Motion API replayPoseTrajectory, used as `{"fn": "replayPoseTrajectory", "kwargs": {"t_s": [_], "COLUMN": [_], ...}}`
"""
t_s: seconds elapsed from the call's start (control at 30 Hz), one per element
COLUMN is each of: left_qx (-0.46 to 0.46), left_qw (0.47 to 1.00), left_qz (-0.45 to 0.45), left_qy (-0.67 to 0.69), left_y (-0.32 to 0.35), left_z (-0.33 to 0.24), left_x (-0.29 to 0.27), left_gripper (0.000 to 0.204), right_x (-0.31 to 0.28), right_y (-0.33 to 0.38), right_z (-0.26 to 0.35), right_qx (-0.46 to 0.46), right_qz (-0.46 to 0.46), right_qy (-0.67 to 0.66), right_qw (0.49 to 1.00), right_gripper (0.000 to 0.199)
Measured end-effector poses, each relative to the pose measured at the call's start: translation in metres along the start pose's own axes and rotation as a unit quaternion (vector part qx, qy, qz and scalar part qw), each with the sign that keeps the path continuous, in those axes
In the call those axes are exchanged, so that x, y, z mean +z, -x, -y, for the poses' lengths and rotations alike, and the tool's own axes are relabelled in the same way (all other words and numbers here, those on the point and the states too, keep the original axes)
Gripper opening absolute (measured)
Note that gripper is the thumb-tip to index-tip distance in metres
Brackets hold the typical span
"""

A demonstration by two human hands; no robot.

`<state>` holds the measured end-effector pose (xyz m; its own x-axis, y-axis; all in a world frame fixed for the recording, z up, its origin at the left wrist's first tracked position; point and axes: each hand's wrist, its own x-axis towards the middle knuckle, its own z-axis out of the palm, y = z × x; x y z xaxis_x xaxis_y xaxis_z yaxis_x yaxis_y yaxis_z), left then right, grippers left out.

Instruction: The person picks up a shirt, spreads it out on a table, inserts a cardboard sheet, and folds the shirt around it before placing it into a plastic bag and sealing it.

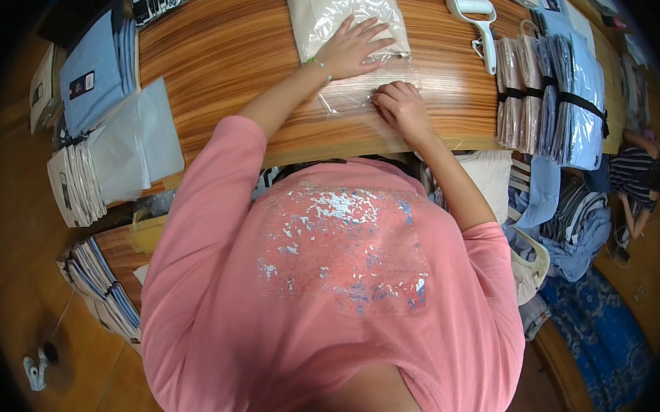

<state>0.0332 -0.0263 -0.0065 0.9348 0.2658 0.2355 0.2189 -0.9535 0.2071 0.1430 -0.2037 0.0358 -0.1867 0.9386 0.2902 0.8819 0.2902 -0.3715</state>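
Observation:
A folded beige garment [305, 12] lies on the wooden table inside a clear plastic bag [336, 104], its loose end stretching toward me. My left hand [351, 50] rests flat across the bagged garment near its lower edge, fingers spread. Beside it, closer to the table's front edge, my right hand [404, 111] has its fingers curled together at the side of the bag's loose end, seemingly pinching the plastic. The exact grip of its fingertips is partly hidden.
A white lint roller [473, 22] lies at the far right. Strapped stacks of bagged shirts [552, 99] stand at the right edge. Blue folded shirts [96, 78] and translucent sheets [141, 138] are at the left. Another person [638, 176] is at the far right.

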Motion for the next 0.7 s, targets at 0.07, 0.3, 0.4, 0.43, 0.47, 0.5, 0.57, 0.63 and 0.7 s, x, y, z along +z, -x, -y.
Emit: {"fn": "replayPoseTrajectory", "kwargs": {"t_s": [0.07, 0.3, 0.4, 0.43, 0.47, 0.5, 0.57, 0.63, 0.7], "left_qx": [0.0, 0.001, 0.0, -0.001, -0.001, -0.002, -0.005, -0.008, -0.008], "left_qw": [1.0, 0.999, 1.0, 1.0, 1.0, 1.0, 1.0, 1.0, 1.0], "left_qz": [-0.006, -0.023, -0.024, -0.023, -0.022, -0.02, -0.018, -0.008, -0.004], "left_qy": [0.004, -0.022, -0.016, -0.015, -0.014, -0.017, -0.024, -0.005, 0.006], "left_y": [0.0, 0.0, -0.002, -0.002, -0.001, -0.001, 0.0, 0.001, 0.001], "left_z": [0.0, -0.001, -0.002, -0.003, -0.004, -0.003, -0.001, -0.001, -0.001], "left_x": [-0.001, 0.001, -0.001, -0.002, -0.002, -0.002, 0.0, 0.001, 0.0], "left_gripper": [0.057, 0.053, 0.052, 0.052, 0.052, 0.052, 0.052, 0.054, 0.056], "right_x": [-0.001, 0.008, 0.025, 0.026, 0.027, 0.027, 0.022, 0.021, 0.023], "right_y": [0.003, -0.006, 0.001, 0.003, 0.004, 0.005, 0.001, -0.003, -0.008], "right_z": [0.0, 0.019, 0.02, 0.02, 0.021, 0.022, 0.027, 0.029, 0.027], "right_qx": [0.009, -0.033, -0.04, -0.035, -0.03, -0.025, -0.019, -0.01, 0.001], "right_qz": [0.002, 0.019, 0.05, 0.044, 0.037, 0.031, 0.016, 0.007, 0.003], "right_qy": [-0.001, -0.045, -0.01, -0.012, -0.014, -0.015, -0.021, -0.022, -0.018], "right_qw": [1.0, 0.998, 0.998, 0.998, 0.999, 0.999, 0.999, 1.0, 1.0], "right_gripper": [0.012, 0.018, 0.017, 0.016, 0.015, 0.014, 0.013, 0.011, 0.01]}}
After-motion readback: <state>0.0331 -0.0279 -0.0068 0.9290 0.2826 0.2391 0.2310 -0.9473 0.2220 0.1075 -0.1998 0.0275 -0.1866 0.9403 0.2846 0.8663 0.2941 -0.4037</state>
